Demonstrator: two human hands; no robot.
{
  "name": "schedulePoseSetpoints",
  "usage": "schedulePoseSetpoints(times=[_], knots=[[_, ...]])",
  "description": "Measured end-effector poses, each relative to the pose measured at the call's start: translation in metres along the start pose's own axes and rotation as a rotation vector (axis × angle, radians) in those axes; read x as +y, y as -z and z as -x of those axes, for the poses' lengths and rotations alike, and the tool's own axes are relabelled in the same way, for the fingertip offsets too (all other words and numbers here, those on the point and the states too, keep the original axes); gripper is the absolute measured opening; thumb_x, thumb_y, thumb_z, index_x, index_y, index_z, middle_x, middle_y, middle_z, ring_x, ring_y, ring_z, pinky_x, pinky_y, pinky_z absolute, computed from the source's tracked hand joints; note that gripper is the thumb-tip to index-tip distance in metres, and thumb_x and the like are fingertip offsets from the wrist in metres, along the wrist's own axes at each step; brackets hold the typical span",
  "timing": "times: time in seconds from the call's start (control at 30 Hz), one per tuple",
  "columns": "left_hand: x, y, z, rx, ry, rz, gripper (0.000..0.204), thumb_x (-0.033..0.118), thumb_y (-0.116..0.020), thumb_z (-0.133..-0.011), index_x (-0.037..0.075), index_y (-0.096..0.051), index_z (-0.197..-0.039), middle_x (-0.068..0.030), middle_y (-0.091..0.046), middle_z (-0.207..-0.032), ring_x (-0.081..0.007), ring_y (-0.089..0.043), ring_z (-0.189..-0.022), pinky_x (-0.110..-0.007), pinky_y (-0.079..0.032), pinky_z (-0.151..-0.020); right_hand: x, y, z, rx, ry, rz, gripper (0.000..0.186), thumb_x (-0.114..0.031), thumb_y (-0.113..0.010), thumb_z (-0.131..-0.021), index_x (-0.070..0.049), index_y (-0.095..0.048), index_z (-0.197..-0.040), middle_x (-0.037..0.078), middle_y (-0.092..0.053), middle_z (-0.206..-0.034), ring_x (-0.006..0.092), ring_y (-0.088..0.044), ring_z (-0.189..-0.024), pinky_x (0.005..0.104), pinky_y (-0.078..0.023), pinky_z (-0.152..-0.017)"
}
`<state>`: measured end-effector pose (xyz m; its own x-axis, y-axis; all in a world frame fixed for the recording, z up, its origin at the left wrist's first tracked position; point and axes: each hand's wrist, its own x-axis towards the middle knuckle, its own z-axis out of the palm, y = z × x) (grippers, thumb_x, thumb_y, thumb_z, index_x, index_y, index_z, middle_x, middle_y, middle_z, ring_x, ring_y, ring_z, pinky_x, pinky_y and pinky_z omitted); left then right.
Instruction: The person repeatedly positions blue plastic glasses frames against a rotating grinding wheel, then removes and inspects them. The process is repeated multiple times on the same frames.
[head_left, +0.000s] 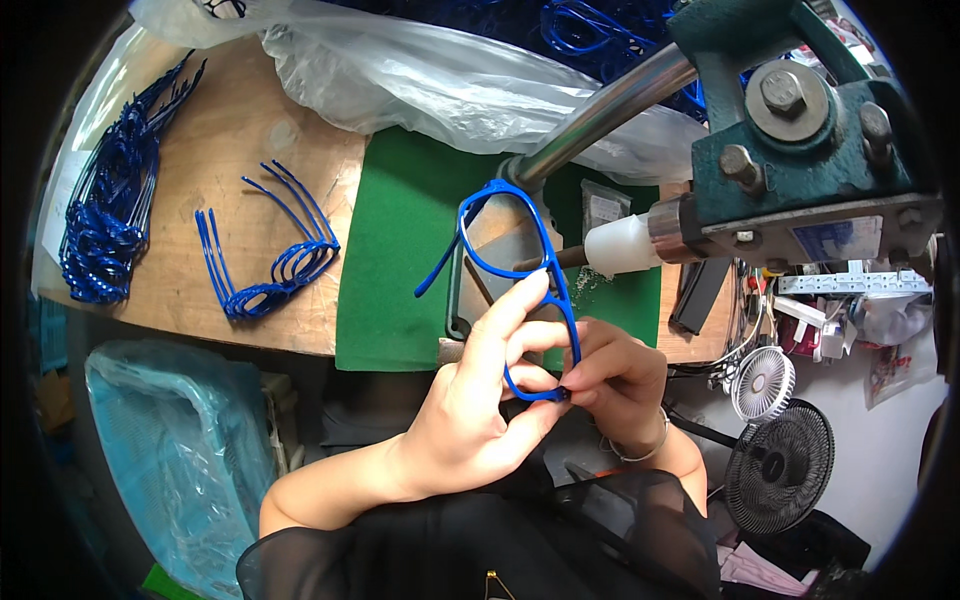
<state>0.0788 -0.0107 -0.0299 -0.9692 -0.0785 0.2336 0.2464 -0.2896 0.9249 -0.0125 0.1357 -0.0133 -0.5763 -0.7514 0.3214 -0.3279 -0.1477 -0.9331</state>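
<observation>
A blue eyeglass frame [548, 262] is held up in front of me, just short of a bench press. My left hand [478, 400] grips its nearer rim, with fingers through the opening and along the bridge. At the nearer hinge corner, my right hand [615, 382] pinches the frame between thumb and fingertips. One temple arm [436, 268] sticks out to the left from the far end. Whether lenses sit in the rims I cannot tell. The white plastic tip [618, 246] of the press, with a thin brown rod, points at the frame from the right.
The green press head [808, 160] and its steel column [607, 113] stand at the right over a green mat [392, 230]. Stacked blue frames [285, 268] and a larger pile [118, 215] lie left. Plastic sheeting [430, 85] runs behind; fans [780, 465] stand right, a blue bin [180, 450] lower left.
</observation>
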Motion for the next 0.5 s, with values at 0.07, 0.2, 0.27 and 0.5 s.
schedulePoseSetpoints(times=[0.07, 0.2, 0.27, 0.5], knots=[[0.004, 0.002, -0.005, 0.001, 0.013, 0.025, 0.088, -0.018, -0.058, -0.072, 0.005, -0.008, -0.14, -0.021, -0.047, -0.123, -0.0169, -0.06, -0.092, -0.027, -0.049, -0.081, -0.004, 0.002, -0.002, 0.034, 0.035, 0.028, 0.013, -0.003, -0.067, -0.078, -0.001, -0.064, -0.09, 0.005, -0.056, -0.076, 0.0159, -0.052, -0.066, 0.0266, -0.041, -0.063], [0.017, 0.003, -0.033, 0.075, -0.136, -0.116, 0.087, -0.013, -0.062, -0.072, 0.008, -0.012, -0.14, -0.0173, -0.047, -0.123, -0.0166, -0.056, -0.097, -0.028, -0.049, -0.082, -0.009, 0.015, -0.005, 0.268, 0.03, 0.009, 0.016, -0.012, -0.06, -0.087, 0.004, -0.059, -0.091, 0.008, -0.056, -0.076, 0.0134, -0.052, -0.067, 0.0229, -0.042, -0.061], [0.019, 0.0, -0.052, 0.139, -0.142, -0.209, 0.085, -0.009, -0.066, -0.072, 0.004, -0.015, -0.139, -0.0163, -0.048, -0.12, -0.0229, -0.054, -0.106, -0.029, -0.051, -0.08, -0.009, 0.019, -0.011, 0.335, 0.032, 0.008, 0.017, -0.011, -0.057, -0.088, 0.005, -0.057, -0.09, 0.008, -0.056, -0.077, 0.0115, -0.051, -0.066, 0.0216, -0.042, -0.059], [0.011, -0.009, -0.075, 0.034, -0.097, -0.104, 0.078, -0.009, -0.06, -0.077, 0.004, -0.012, -0.137, -0.0119, -0.041, -0.122, -0.0162, -0.049, -0.108, -0.027, -0.049, -0.083, -0.072, 0.09, -0.041, 0.653, 0.682, 0.109, 0.023, -0.018, -0.053, -0.091, -0.001, -0.054, -0.107, 0.01, -0.06, -0.087, 0.0144, -0.051, -0.065, 0.0244, -0.042, -0.056]])
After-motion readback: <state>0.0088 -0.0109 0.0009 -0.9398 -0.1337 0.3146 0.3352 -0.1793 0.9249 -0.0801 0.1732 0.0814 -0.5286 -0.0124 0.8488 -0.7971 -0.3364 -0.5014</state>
